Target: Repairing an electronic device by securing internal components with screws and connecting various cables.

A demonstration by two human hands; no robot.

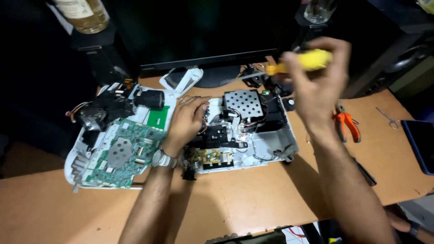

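My left hand (pixel 186 121), with a metal watch on its wrist, rests on the opened white device chassis (pixel 275 147), fingers down among black parts and wires. A perforated metal shield (pixel 244 104) sits in that chassis just right of the fingers. My right hand (pixel 316 86) is raised above the chassis and grips a yellow-handled screwdriver (pixel 298 63), its shaft pointing left. To the left lies the other white shell half (pixel 72 167) carrying a green circuit board (pixel 124 153) and a black lens block (pixel 106 110).
Orange-handled pliers (pixel 347 125) and small metal scissors (pixel 389 118) lie on the wooden desk (pixel 253 199) at right. A dark monitor base (pixel 212 68) stands behind. A bottle (pixel 83 13) and a glass (pixel 318 10) sit on black speakers. Another person's hand (pixel 402 223) shows at bottom right.
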